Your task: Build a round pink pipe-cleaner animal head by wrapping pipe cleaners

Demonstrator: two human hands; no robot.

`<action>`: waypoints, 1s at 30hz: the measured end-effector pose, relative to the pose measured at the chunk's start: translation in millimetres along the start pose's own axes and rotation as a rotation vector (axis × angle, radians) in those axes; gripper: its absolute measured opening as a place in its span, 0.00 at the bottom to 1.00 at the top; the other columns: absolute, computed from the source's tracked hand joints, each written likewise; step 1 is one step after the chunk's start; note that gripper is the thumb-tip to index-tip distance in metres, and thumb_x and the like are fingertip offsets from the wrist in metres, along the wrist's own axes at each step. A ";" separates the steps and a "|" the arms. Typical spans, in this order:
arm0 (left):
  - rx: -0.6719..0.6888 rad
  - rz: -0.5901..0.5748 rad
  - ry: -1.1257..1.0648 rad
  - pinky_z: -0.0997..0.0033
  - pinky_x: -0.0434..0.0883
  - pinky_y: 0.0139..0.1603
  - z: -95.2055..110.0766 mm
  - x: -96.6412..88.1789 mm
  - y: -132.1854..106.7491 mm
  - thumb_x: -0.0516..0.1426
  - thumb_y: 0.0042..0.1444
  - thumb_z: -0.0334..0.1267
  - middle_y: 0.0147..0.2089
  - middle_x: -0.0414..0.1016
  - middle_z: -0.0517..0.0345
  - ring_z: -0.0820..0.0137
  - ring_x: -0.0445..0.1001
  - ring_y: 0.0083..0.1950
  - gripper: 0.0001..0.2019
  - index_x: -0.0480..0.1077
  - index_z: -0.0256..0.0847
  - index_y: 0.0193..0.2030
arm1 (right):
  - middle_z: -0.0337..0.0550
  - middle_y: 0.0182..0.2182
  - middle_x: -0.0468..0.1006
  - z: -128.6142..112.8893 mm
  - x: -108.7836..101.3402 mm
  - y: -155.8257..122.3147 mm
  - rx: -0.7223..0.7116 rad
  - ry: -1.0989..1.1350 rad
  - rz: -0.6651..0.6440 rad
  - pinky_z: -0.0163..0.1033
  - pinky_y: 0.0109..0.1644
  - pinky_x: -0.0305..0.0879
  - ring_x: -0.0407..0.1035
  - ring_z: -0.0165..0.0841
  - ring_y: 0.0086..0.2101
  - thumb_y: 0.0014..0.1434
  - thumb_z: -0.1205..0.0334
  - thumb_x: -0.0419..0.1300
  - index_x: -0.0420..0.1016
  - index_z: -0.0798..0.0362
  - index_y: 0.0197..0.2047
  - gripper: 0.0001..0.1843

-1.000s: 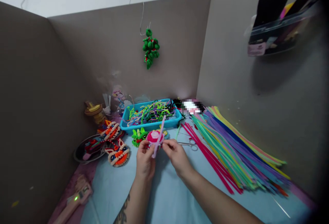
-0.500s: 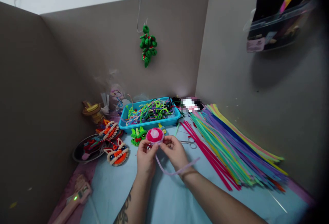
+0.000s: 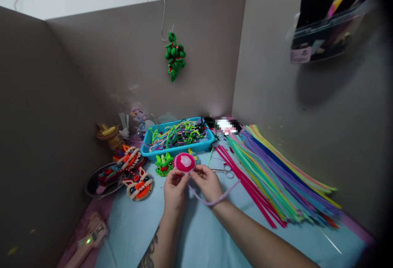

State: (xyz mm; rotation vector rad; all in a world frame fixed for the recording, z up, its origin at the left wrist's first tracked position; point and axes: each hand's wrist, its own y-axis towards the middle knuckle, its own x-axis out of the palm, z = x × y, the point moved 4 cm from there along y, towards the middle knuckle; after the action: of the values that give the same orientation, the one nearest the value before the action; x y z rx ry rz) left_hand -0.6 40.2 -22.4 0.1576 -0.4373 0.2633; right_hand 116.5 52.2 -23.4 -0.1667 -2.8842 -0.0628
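My left hand (image 3: 173,189) and my right hand (image 3: 207,182) both pinch the lower edge of a round pink pipe-cleaner disc (image 3: 184,162) held just above the light blue table (image 3: 196,235). A lilac pipe cleaner (image 3: 211,201) runs from under the disc, loops down across my right wrist and ends near the pink sticks. Fingers of both hands are closed on the disc and the lilac strand.
A blue tray (image 3: 176,137) of mixed pipe-cleaner pieces stands behind the disc. Beside it lie a green figure (image 3: 162,165), scissors (image 3: 225,171), a fan of long coloured pipe cleaners (image 3: 276,173), lion-head crafts (image 3: 139,186), a dark dish (image 3: 102,180), a pink glue gun (image 3: 87,243). Cardboard walls enclose three sides.
The lilac pipe cleaner, upright across the disc a second ago, now hangs in a loop below it over my right wrist. Both hands stayed at the disc.
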 end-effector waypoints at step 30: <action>-0.208 0.182 -0.230 0.82 0.63 0.22 2.5 -2.7 -0.4 0.71 0.31 0.34 0.25 0.73 0.64 0.78 0.70 0.22 0.22 0.69 0.38 0.34 | 0.42 0.35 0.71 -34.2 12.9 -22.7 -0.384 -0.374 -0.195 0.39 0.41 0.64 0.66 0.35 0.36 0.44 0.75 0.57 0.76 0.49 0.35 0.16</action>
State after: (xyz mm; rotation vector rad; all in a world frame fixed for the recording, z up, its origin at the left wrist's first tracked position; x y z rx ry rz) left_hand -3.8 38.7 -21.3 -0.0569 -0.7057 0.3785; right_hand 109.8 29.1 12.4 0.0409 -3.2181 -0.6922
